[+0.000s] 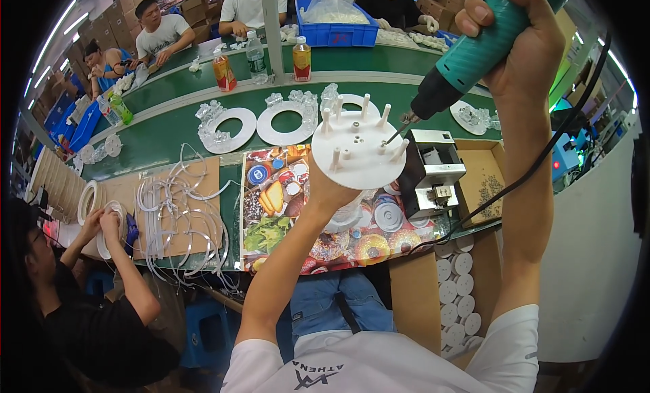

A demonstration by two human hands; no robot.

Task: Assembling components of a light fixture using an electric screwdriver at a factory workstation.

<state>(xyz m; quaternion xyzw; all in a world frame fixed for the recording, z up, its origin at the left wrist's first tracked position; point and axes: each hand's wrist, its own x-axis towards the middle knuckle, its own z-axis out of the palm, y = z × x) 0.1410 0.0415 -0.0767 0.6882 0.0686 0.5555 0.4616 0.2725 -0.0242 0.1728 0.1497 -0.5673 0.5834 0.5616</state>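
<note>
My left hand (330, 190) holds up a round white plastic disc (359, 166) from below; its fingers are mostly hidden behind it. Several white pegs stand up from the disc, with small screws or holes near its middle. Wrapped around a teal electric screwdriver (479, 44) with a black nose is my right hand (531, 51). The driver slants down to the left, its thin bit reaching the right part of the disc between the pegs. A black cable runs from the tool along my right forearm.
A black-and-silver screw feeder (433, 173) stands beside a cardboard tray of screws (489, 190). Below, an open box holds white discs (464, 284). White rings (227, 130) with clear plastic parts lie on the green conveyor (176, 132). At left, a co-worker handles a white ring near loose strips (179, 210).
</note>
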